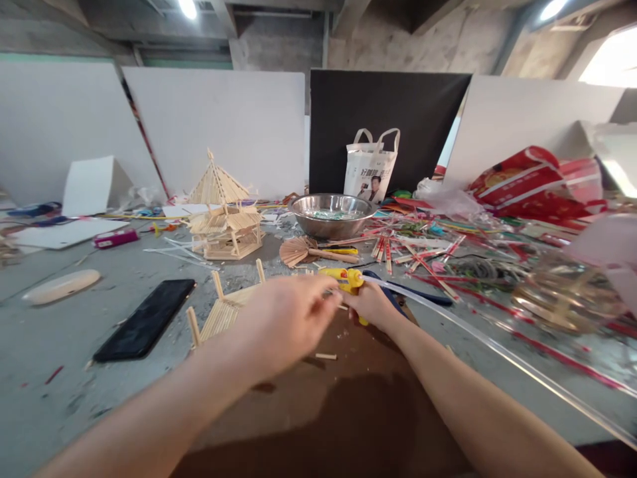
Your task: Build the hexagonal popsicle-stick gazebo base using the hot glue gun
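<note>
holding a yellow hot glue gun [343, 277] by its handle, my right grip [375, 305] is wrapped closed around it, and a long clear glue stick [462, 323] runs from the gun's back end down to the lower right corner. my left grip [286, 315] is just beside the front of the gun, its fingers curled in and blurred; i cannot tell whether anything is pinched between them. below both lies a brown board [358, 372] with a short cut stick [326, 356] on it. to the left, partly hidden by my left grip, is a stick-built platform [229, 304]; i can see three posts on it. dark blue handles [423, 293] show just behind my right grip. further left, a black smartphone [146, 322] lies on the grey counter [64, 385], a pale oval object [62, 287] beyond it. past the platform stands a wooden pavilion model [229, 236] with a pointed roof. right of that are a brown pleated fan [296, 251] and, behind it, a steel bowl [331, 224]. red-marked sticks [385, 251] are strewn to the right, with a crumpled red bag [527, 174] farther off. at the back, a white tote bag [371, 166] stands before a black panel [388, 99].
</note>
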Demonstrator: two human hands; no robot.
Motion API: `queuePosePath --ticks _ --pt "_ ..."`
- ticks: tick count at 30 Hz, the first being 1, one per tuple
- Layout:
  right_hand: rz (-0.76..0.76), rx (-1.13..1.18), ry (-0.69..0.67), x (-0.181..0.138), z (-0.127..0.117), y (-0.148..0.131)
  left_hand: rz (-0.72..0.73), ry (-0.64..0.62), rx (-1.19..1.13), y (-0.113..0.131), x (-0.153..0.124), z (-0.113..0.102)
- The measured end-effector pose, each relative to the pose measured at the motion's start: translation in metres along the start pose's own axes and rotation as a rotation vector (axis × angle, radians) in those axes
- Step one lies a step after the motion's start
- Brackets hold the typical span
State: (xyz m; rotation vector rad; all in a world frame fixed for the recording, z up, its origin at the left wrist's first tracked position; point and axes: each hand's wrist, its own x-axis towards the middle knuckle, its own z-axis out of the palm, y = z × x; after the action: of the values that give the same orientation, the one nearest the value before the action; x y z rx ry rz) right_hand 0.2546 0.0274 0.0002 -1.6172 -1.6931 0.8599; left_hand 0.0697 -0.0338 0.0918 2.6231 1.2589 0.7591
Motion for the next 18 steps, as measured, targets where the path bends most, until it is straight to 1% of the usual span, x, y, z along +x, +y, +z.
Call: queuePosePath --ticks 2,4,6,7,8,9,12,15,18 --pt "0.013 0.043 -0.031 -0.002 -0.001 -0.002 -0.179 0.037 -0.019 -0.024 0.004 -0.015" --pt "0.020 0.104 -0.068 -0.005 -0.003 -0.005 -0.306 0.036 -0.056 -0.047 0.008 -0.022" --pt "0.020 0.160 -0.106 -0.007 -0.004 -0.008 -0.418 -0.050 -0.099 -0.065 0.010 -0.020" --pt "0.017 0.179 -0.127 -0.008 -0.005 -0.009 -0.452 -0.119 -0.136 -0.072 0.011 -0.016" --pt "0.013 0.194 -0.149 -0.009 -0.005 -0.009 -0.456 -0.194 -0.156 -0.078 0.011 -0.012" --pt "0.008 0.206 -0.172 -0.009 -0.005 -0.010 -0.457 -0.240 -0.164 -0.083 0.011 -0.008" --pt "-0.009 0.233 -0.219 -0.009 -0.006 -0.009 -0.503 -0.344 -0.209 -0.093 0.012 0.001" --pt "-0.010 0.236 -0.236 -0.008 -0.005 -0.007 -0.562 -0.461 -0.318 -0.100 0.012 0.008" --pt "-0.009 0.225 -0.240 -0.006 -0.005 -0.004 -0.558 -0.575 -0.390 -0.103 0.014 0.018"
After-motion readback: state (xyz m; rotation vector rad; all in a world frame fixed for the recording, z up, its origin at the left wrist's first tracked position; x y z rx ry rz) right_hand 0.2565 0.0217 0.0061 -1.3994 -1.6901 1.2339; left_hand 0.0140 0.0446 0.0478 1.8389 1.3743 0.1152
